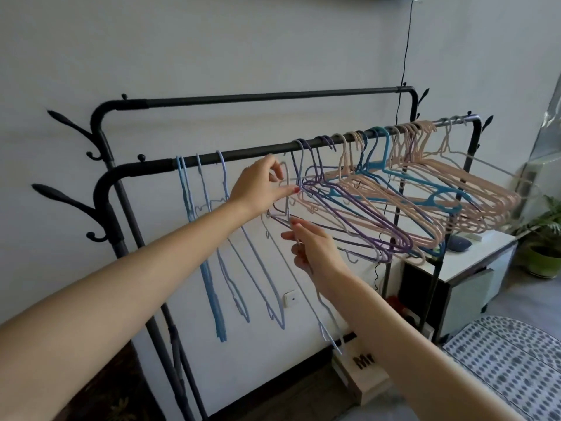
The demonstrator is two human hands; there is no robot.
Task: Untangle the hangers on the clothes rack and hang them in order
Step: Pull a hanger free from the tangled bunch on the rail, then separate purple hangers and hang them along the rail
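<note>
Fingers of both hands, left hand [261, 189] and right hand [312, 247], pinched on pale hanger [287, 205], hook hidden.

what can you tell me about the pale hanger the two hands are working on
The pale hanger is thin, wire-like, whitish-lilac with what looks like a coated surface. It sits just left of the tangled purple and pink bunch, below the front rail. The left hand pinches it near its hook and neck; the right hand grips its frame lower down. Its long lower end hangs steeply toward the floor. Whether the hook is on the rail cannot be told.
</note>
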